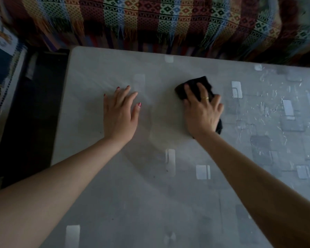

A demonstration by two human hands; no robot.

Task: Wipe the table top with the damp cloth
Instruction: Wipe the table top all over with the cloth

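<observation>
A pale grey table top (150,185) with a pattern of light rectangles fills most of the view. My right hand (202,111) lies palm down on a crumpled black cloth (202,83), pressing it onto the table near the middle; the cloth sticks out beyond the fingers and at the wrist. My left hand (120,111) rests flat on the bare table to the left of it, fingers spread, holding nothing. The table's right part glistens with wet streaks (276,111).
A sofa draped with a multicoloured patterned throw (159,20) with fringes runs along the table's far edge. A dark strip of floor or furniture (36,108) borders the table's left edge, with a patterned rug (5,77) beyond it.
</observation>
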